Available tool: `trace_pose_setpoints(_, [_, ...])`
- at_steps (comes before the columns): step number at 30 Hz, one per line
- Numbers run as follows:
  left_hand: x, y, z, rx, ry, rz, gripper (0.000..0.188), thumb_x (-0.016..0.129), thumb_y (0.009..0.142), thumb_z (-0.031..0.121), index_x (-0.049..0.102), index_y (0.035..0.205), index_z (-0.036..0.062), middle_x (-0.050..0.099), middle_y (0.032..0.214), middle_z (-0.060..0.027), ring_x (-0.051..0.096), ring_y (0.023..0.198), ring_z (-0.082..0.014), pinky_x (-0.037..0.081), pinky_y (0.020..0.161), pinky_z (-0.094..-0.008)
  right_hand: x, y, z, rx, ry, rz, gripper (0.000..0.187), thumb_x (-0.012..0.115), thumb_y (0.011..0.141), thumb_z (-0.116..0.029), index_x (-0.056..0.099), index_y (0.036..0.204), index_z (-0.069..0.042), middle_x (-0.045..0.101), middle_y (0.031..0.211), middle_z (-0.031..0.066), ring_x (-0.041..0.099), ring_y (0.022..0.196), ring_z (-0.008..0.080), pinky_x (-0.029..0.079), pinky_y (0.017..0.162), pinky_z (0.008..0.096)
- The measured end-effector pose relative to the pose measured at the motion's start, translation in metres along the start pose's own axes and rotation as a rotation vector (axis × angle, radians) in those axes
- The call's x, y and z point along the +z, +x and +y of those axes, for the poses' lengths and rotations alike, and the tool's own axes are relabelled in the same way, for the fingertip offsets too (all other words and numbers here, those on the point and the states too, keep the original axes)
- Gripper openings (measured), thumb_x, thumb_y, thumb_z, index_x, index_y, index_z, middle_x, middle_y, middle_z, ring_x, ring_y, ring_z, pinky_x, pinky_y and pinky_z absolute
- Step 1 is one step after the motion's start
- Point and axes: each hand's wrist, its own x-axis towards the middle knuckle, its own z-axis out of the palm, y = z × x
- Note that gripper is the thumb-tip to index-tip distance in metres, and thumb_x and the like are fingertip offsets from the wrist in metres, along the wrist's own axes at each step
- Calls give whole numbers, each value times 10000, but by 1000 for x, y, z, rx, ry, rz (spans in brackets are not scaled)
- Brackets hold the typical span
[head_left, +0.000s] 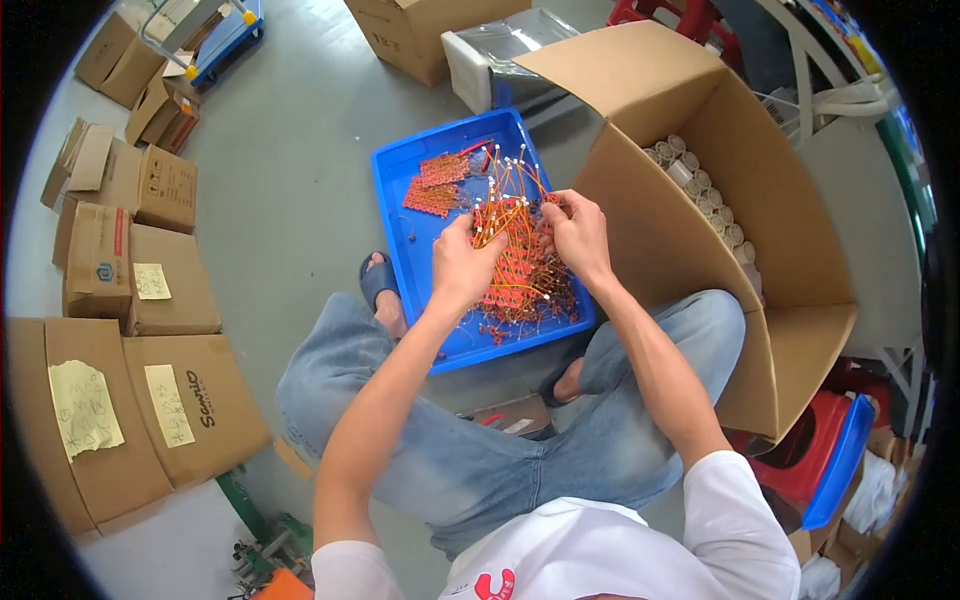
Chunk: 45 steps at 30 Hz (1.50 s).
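Sorting wire leads over the tray, most still loose.

My left hand [462, 262] and right hand [577, 235] both pinch one bundle of orange-and-red wire leads with white tips [505, 215] between them; two neat stacks [437, 185] lie far-left in the blue plastic tray [395, 170], a tangled heap [535, 285] just beneath my hands.

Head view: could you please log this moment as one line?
left hand: holds wire bundle | right hand: holds same bundle | below: blue tray
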Motion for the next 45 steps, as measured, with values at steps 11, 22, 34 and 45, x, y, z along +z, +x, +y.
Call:
trace_pose_setpoints(11, [-20, 5, -16, -116, 81, -95, 328, 727, 818, 189, 676, 1062, -24, 730, 890, -164, 713, 804, -228, 534, 709, -362, 16, 8, 39, -49, -33, -115, 240, 592, 892, -144, 666, 1061, 9, 721, 884, 170, 706, 817, 271, 516, 756, 385])
trace_pose_setpoints(22, [-22, 5, -18, -142, 99, -122, 330, 718, 841, 171, 669, 1096, -33, 725, 928, -154, 695, 824, -188, 525, 735, -341, 20, 12, 41, 47, -164, -153, 280, 597, 872, -157, 671, 1115, -43, 701, 938, 212, 685, 875, 350, 503, 785, 443])
trace_pose_setpoints(34, [-18, 4, -10, -227, -278, -193, 232, 668, 907, 119, 655, 1097, -13, 706, 971, -69, 661, 817, -107, 534, 735, -273, 22, -1, 18, -53, 319, -456, 383, 557, 974, -190, 572, 1265, 59, 693, 1088, 147, 642, 928, 145, 495, 838, 298])
trace_pose_setpoints(45, [9, -6, -15, -105, -142, -69, 234, 679, 905, 154, 688, 1054, -27, 708, 875, -48, 605, 746, -67, 477, 640, -256, 22, -19, 1, -188, -134, -27, 213, 601, 874, -135, 663, 993, 30, 658, 858, 270, 645, 854, 441, 498, 726, 466])
